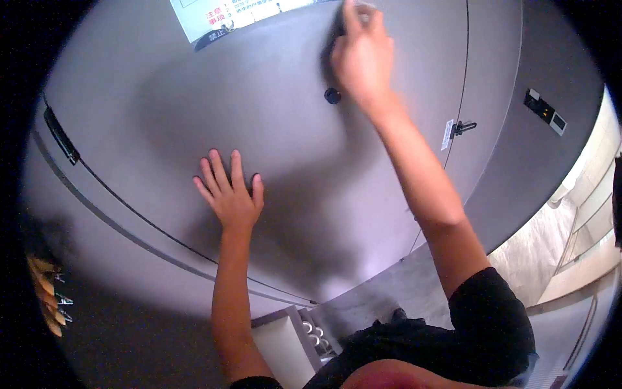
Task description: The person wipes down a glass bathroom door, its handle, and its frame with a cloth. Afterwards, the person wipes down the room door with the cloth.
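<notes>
My left hand lies against a grey door with its fingers spread. Higher up, my right hand is closed near the right end of a printed notice. What its curled fingers hold, if anything, I cannot make out, as the hand reaches the top edge of the view. Ragged patches show along the notice's lower edge, which bears red and dark Chinese characters. A round black peephole sits in the door just below my right hand.
A black hinge is at the door's left edge. On the right are a door latch with a white label and a wall switch panel. Below stands a shelf unit holding several round items. Wooden hangers hang at lower left.
</notes>
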`<action>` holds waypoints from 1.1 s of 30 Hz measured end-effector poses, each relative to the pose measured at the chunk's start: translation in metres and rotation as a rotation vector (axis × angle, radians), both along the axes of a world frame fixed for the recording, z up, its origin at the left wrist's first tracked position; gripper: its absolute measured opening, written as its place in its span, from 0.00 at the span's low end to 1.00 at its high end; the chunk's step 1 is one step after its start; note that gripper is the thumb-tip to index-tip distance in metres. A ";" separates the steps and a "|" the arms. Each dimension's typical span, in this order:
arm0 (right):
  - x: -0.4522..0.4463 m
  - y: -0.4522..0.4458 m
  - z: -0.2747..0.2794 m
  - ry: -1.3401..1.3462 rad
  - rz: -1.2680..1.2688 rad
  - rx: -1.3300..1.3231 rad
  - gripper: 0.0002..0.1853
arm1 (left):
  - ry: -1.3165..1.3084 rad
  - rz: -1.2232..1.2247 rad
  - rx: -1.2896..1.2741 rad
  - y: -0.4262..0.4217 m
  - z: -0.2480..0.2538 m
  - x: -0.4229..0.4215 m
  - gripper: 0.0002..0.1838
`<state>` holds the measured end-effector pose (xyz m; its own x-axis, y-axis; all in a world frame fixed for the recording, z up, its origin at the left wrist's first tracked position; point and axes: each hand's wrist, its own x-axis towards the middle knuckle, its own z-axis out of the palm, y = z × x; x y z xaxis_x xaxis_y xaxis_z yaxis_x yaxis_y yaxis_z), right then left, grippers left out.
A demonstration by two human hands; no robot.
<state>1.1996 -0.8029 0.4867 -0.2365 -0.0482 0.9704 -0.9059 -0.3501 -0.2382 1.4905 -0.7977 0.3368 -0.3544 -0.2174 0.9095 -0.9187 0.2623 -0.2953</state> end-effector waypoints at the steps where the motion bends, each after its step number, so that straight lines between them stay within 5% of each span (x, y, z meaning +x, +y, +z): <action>1: 0.011 -0.008 -0.003 0.036 -0.048 -0.027 0.31 | 0.003 0.004 -0.001 -0.001 0.001 0.000 0.34; 11: 0.154 -0.003 -0.029 0.547 0.169 -0.086 0.28 | -0.056 0.033 -0.052 -0.001 -0.003 0.015 0.33; 17: 0.053 -0.017 -0.027 0.491 0.054 -0.091 0.30 | -0.059 0.094 -0.043 0.001 -0.003 0.012 0.32; 26: -0.146 -0.030 -0.019 -0.100 0.034 -0.060 0.29 | -0.050 0.102 -0.134 -0.006 -0.006 0.005 0.30; 30: -0.096 -0.009 -0.016 -0.135 -0.033 0.064 0.29 | -0.042 0.117 -0.102 -0.003 -0.003 0.003 0.31; 33: -0.033 -0.024 -0.022 0.090 -0.019 -0.076 0.27 | -0.044 0.123 -0.101 -0.002 -0.006 0.003 0.31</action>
<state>1.1661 -0.8273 0.4647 -0.1483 0.0294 0.9885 -0.9290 -0.3469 -0.1290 1.4934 -0.8001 0.3308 -0.3708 -0.1698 0.9131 -0.9276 0.1153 -0.3553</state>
